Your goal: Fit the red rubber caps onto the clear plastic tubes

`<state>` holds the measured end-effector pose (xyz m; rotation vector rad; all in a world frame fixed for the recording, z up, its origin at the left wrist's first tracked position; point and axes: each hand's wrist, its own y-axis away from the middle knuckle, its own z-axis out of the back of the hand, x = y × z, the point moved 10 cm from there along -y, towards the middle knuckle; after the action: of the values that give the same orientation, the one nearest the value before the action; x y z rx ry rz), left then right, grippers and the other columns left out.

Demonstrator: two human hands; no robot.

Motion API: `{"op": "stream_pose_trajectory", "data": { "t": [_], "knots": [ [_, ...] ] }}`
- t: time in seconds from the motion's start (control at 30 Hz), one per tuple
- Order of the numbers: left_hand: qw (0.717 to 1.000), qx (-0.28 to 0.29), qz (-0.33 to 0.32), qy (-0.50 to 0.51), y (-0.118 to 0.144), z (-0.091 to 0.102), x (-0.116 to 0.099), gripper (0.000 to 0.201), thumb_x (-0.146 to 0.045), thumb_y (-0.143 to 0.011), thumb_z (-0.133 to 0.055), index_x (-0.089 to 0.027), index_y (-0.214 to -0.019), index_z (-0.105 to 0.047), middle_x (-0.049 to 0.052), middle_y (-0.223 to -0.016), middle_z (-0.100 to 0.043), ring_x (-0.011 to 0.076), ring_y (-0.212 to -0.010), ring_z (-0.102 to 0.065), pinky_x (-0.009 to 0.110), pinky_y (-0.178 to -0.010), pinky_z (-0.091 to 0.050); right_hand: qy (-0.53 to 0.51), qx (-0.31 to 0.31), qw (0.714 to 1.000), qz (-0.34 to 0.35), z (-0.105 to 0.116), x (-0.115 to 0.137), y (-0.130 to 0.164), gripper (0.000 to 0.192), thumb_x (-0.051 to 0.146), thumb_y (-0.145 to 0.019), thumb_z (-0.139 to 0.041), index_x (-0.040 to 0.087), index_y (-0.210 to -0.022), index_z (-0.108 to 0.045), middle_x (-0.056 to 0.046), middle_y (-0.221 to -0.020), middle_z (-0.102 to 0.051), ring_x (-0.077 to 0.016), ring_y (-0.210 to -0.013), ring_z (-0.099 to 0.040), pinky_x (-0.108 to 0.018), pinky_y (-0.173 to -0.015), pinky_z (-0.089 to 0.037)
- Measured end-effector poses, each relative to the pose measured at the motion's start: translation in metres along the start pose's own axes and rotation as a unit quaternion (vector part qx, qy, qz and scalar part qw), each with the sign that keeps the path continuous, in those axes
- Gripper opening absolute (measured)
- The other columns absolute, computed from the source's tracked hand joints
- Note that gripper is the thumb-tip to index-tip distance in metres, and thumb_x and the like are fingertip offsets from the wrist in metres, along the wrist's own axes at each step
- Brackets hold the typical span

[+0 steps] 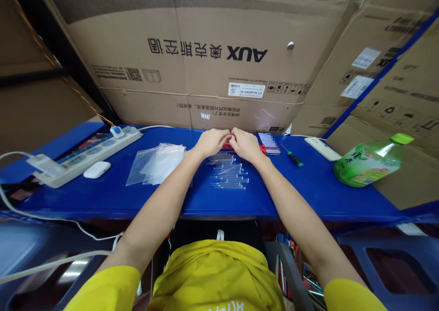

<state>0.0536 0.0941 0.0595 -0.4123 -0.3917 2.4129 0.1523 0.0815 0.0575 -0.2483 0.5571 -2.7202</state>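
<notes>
My left hand (213,142) and my right hand (244,144) meet near the back of the blue table (199,203). Their fingers are bent together in a pinch, thumbs close to each other; what sits between them is too small or hidden to name. Something red (263,149) lies under and beside my hands, mostly covered by them. Just in front, several thin clear rods with wider ends (229,176) lie in a loose column. Left of them is a spread stack of clear plastic bags (156,164).
A phone (269,143) and a small screwdriver (295,158) lie right of my hands. Farther right are a white power bank (322,148) and a green bottle (370,161). A power strip (92,155) and white earphone case (97,169) occupy the left. Cardboard (206,18) walls the back.
</notes>
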Motion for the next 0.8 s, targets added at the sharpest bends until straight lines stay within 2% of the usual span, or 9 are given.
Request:
{"op": "stream_pose_trajectory", "data": {
  "t": [0.17, 0.53, 0.8],
  "knots": [
    [1.000, -0.029, 0.003, 0.009, -0.0015, 0.0072, 0.0003, 0.038, -0.039, -0.108, -0.037, -0.023, -0.098, -0.070, 0.008, -0.095, -0.077, 0.0241, -0.087, -0.070, 0.032, -0.074, -0.043, 0.006, -0.009, 1.000, -0.015, 0.0019, 0.0018, -0.0045, 0.027, 0.031, -0.106, -0.036, 0.018, -0.112, -0.059, -0.015, -0.114, -0.074, -0.0304, -0.097, -0.068, -0.035, -0.076, -0.040],
    [1.000, -0.015, -0.018, 0.012, -0.0027, 0.0048, 0.0026, 0.041, -0.041, -0.109, -0.034, -0.023, -0.101, -0.070, 0.008, -0.095, -0.077, 0.0230, -0.086, -0.070, 0.032, -0.072, -0.041, -0.005, -0.007, 1.000, 0.003, -0.0002, 0.0050, -0.0052, 0.027, 0.025, -0.104, -0.035, 0.019, -0.115, -0.059, -0.014, -0.115, -0.075, -0.0302, -0.100, -0.068, -0.034, -0.077, -0.040],
    [0.998, -0.019, -0.021, 0.050, -0.0037, -0.0022, 0.0021, 0.039, -0.039, -0.108, -0.036, -0.022, -0.100, -0.070, 0.008, -0.097, -0.077, 0.0226, -0.088, -0.070, 0.031, -0.074, -0.042, -0.030, -0.020, 0.999, -0.018, -0.0028, 0.0004, -0.0051, 0.027, 0.027, -0.103, -0.037, 0.019, -0.110, -0.062, -0.014, -0.107, -0.076, -0.0296, -0.093, -0.068, -0.033, -0.073, -0.038]
  ]
}}
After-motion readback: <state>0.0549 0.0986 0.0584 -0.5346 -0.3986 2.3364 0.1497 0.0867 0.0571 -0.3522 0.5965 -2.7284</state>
